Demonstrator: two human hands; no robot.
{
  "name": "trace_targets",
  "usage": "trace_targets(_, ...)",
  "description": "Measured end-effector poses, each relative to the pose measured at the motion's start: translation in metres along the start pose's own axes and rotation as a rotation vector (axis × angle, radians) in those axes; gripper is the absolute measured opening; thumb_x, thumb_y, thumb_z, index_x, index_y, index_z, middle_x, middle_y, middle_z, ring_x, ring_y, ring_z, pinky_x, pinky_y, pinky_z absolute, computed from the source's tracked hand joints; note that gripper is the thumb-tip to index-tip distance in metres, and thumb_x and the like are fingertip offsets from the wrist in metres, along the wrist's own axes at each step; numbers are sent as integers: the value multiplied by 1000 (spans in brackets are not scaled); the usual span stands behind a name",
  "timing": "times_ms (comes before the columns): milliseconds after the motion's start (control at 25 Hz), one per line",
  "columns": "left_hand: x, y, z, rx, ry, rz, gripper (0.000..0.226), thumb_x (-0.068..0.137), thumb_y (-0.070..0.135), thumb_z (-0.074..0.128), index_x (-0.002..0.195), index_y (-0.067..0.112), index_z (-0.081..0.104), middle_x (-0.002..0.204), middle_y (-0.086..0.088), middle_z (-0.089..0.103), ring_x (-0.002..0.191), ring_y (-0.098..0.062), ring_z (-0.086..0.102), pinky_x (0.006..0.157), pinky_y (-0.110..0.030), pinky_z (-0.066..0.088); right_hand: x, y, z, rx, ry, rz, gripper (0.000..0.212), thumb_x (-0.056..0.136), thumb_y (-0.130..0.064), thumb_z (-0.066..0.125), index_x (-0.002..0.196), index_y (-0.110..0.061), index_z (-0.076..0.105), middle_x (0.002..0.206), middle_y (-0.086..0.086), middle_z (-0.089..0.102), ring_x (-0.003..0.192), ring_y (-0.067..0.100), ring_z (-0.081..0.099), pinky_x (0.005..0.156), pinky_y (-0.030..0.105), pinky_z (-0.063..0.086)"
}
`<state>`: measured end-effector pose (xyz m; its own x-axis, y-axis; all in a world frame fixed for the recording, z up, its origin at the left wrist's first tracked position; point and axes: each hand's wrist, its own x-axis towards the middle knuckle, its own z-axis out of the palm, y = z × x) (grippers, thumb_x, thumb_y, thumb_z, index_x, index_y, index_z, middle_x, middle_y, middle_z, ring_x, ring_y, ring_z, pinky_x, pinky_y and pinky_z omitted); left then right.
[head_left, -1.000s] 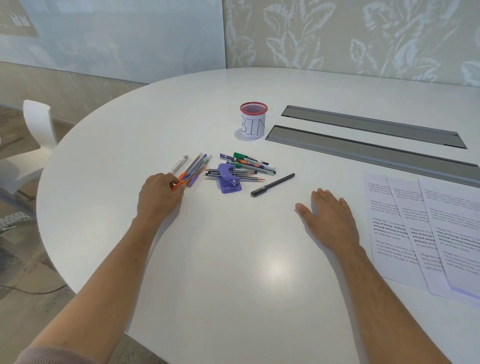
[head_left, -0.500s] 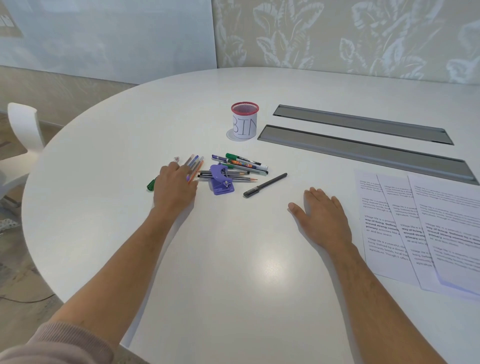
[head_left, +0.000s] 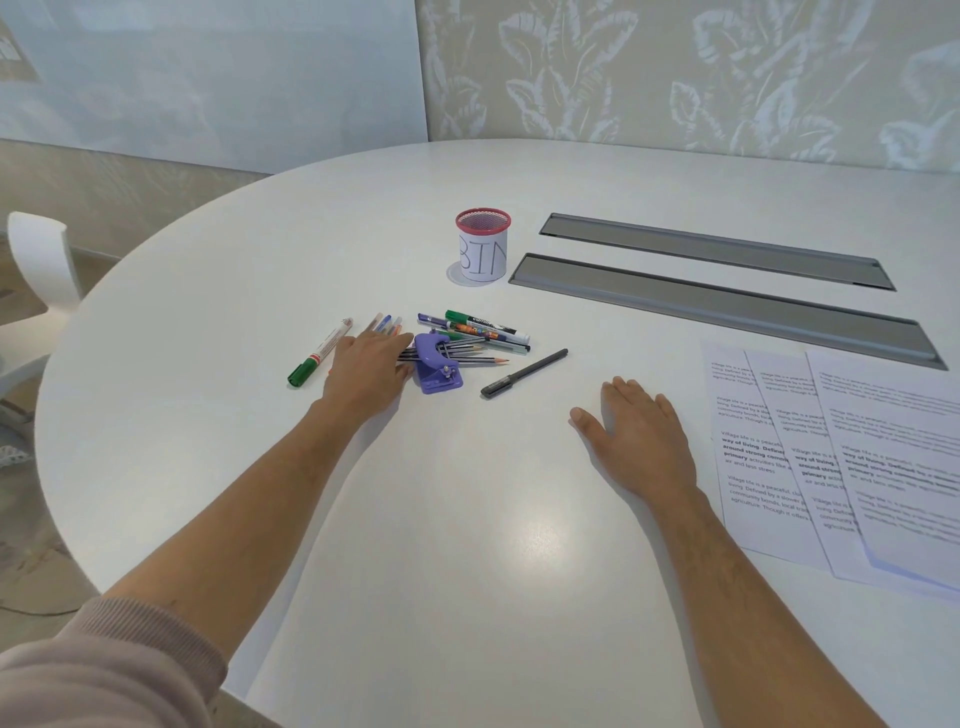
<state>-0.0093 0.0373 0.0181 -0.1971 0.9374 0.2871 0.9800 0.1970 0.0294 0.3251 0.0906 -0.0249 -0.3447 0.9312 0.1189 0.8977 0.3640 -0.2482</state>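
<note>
My left hand (head_left: 368, 366) lies palm down on a bunch of coloured pens (head_left: 385, 323), whose tips stick out past my fingers. Its thumb side touches a purple hole punch (head_left: 440, 366). A white marker with a green cap (head_left: 318, 354) lies free just left of that hand. Behind the punch are several pencils (head_left: 475, 356) and markers (head_left: 485, 327), with a black pen (head_left: 524, 372) to their right. A red-rimmed mesh cup labelled BIN (head_left: 483, 247) stands behind the pile. My right hand (head_left: 639, 436) rests flat on the white table (head_left: 467, 545), holding nothing.
Three printed sheets (head_left: 857, 447) overlap at the right edge, close to my right hand. Two long grey recessed channels (head_left: 727, 306) run across the table behind them. A white chair (head_left: 41, 260) stands off the table's left side.
My left hand slid right across the pens toward the purple punch, leaving the green-capped marker uncovered on its left. My right hand stayed flat in place.
</note>
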Motion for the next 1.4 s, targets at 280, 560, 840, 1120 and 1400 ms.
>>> trace_targets(280,-12,-1,3,79,63,62,23,98,30,49,96,21,70,91,-2,71,94,-29,58,77,-39,33,0,0,0,-5,4,-2,76,96,-65,25,150,-13,35,162,3,29,151,16,18,123,40,7)
trace_targets(560,-24,-8,-6,167,68,97,16,90,18,59,74,14,62,71,-8,66,75,-33,58,69,-40,35,1,1,2,-2,4,-2,77,95,-66,24,149,-13,37,161,3,30,151,16,18,123,41,7)
trace_targets(840,-41,-28,-9,145,152,69,10,85,10,64,75,12,65,69,-8,67,72,-34,58,66,-39,35,1,1,1,-10,1,-3,76,95,-65,24,148,-12,38,162,3,29,151,17,19,123,42,8)
trace_targets(1120,-58,-49,-23,178,171,31,3,85,8,67,85,9,70,73,-11,70,71,-35,58,65,-37,33,1,1,0,-18,-3,0,76,95,-64,24,149,-12,37,162,4,30,151,17,18,123,42,8)
trace_targets(1400,-62,-74,-43,203,175,-87,11,85,0,63,80,6,69,70,-11,68,73,-36,55,65,-36,30,1,1,2,-24,0,2,77,95,-64,24,149,-11,37,161,5,30,151,18,19,123,42,9)
